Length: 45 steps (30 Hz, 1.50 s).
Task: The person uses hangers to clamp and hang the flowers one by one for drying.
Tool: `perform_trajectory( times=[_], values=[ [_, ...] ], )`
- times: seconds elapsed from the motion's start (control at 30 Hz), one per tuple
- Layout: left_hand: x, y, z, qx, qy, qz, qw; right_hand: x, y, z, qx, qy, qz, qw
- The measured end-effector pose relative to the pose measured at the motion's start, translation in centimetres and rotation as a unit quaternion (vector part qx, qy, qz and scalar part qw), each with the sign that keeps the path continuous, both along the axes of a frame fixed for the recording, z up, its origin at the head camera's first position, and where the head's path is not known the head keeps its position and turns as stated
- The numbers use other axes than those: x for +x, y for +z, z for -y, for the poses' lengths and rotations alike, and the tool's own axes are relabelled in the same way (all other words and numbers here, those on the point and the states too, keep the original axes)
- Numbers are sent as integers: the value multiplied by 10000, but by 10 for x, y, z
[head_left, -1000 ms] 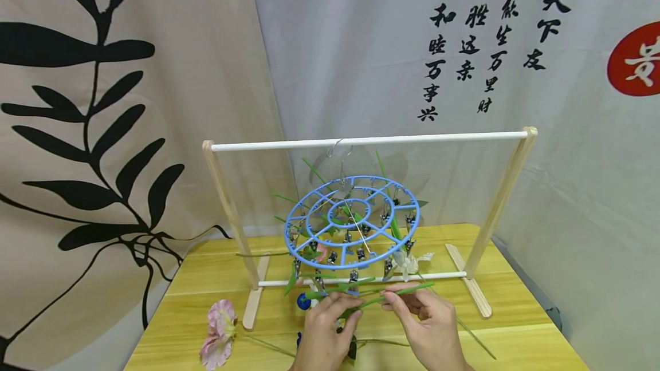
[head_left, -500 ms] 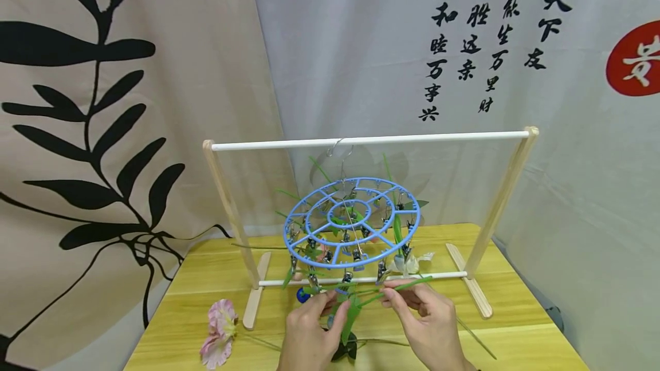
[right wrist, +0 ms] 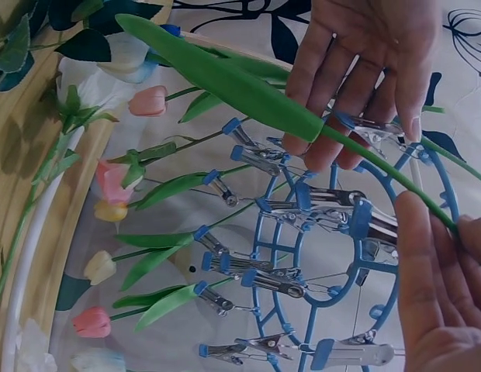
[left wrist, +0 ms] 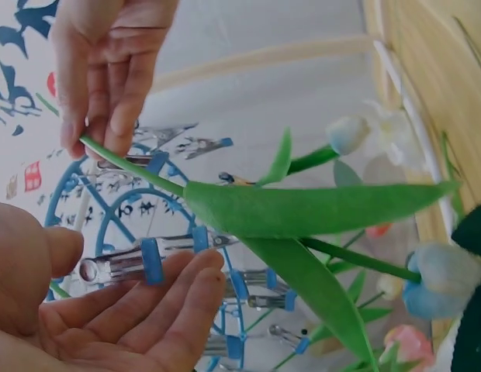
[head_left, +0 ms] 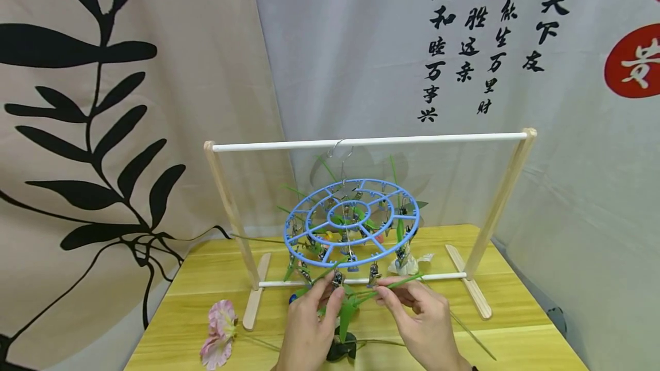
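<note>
My right hand (head_left: pixel 424 316) pinches the green stem of a blue-and-white tulip (left wrist: pixel 441 280) between thumb and fingers. Its long leaves (head_left: pixel 348 315) hang down between the two hands. My left hand (head_left: pixel 308 320) is at the front of a round blue hanger (head_left: pixel 352 222), around a metal clip (left wrist: pixel 120 265) with blue tips. In the left wrist view the thumb is at the clip's handle end and the fingers lie loosely behind it, apart from the thumb. Several tulips hang from other clips, among them a pink one (right wrist: pixel 93 322) and a cream one (right wrist: pixel 101 267).
The hanger hooks onto the white bar (head_left: pixel 438 138) of a wooden stand. A pink flower (head_left: pixel 219 334) lies at the table's (head_left: pixel 515 331) front left, and dark leaves (head_left: pixel 342 348) lie before the hands. A white flower (head_left: pixel 407 262) is under the hanger's right side.
My left hand has let go of the tulip's stem and leaves and moved left to the clip. The hanger has turned, its front clips shifting left. My right hand has moved slightly left.
</note>
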<state>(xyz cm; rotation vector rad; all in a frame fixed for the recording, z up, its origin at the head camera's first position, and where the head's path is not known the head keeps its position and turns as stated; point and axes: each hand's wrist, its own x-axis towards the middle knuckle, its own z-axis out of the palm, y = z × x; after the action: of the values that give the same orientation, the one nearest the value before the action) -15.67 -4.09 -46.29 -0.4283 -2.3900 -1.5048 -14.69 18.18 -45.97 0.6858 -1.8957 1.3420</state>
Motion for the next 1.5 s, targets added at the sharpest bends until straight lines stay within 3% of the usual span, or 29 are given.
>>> perform_trajectory(
  times=[0.3,0.57,0.77,1.1,1.37,1.5],
  values=[
    [-10,6,3,632,-420,547,9956,-3,5,5,58,52,35,10000],
    [-16,10,8,732,-662,616,9932,-4,8,10,40,135,126,9998],
    [-16,12,11,1135,-1028,933,9838,-5,9,12,58,115,116,9999],
    [-16,17,18,1336,-1207,1450,9729,-6,11,15,113,135,81,9998],
    [-20,21,24,1311,-1545,1444,9685,-7,13,16,117,70,-75,9999],
    [-20,22,28,1459,-1708,1532,9623,-7,14,17,66,156,-15,9999]
  ],
)
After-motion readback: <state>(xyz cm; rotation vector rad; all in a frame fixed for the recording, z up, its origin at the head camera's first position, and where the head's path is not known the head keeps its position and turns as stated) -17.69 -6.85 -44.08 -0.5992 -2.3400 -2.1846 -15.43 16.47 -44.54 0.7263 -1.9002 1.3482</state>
